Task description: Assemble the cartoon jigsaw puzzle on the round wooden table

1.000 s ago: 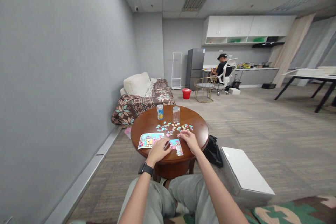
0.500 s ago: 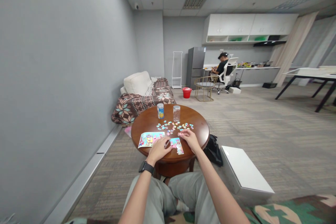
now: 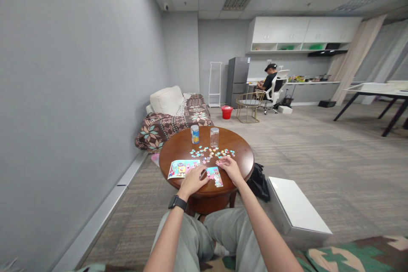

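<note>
At the lower centre of the frame, a printed sheet [image 3: 177,170] lies leftmost on the tabletop [image 3: 242,158]. The left hand [image 3: 194,179] overlaps its right part, grip parted, thumb beside the joined pieces [image 3: 217,175]. Above in the frame stand a can [image 3: 195,135] and, to its right, a jar [image 3: 214,138]; below both, loose pieces [image 3: 211,153] lie scattered. Rightmost, the right hand [image 3: 228,165] has its fingertips at the loose pieces; whether its grip is closed on one, I cannot tell.
</note>
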A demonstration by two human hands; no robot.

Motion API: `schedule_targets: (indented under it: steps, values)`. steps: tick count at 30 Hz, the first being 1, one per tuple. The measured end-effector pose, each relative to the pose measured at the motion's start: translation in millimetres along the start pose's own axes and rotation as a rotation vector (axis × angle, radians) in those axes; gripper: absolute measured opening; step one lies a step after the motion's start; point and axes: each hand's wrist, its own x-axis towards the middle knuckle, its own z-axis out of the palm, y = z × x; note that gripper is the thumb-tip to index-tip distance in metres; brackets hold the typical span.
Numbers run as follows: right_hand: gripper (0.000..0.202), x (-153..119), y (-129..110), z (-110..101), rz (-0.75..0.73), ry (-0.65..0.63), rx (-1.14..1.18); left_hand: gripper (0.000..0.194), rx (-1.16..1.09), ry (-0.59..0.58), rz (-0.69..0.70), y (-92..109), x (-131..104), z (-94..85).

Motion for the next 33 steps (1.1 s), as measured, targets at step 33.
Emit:
schedule_targets:
  steps: [33]
  values:
    - [0.034,-4.4,-5.5,1.7,-0.063,0.012,-0.062,0.032,0.007,0.001,-0.010,-1.3,0.5,1.7]
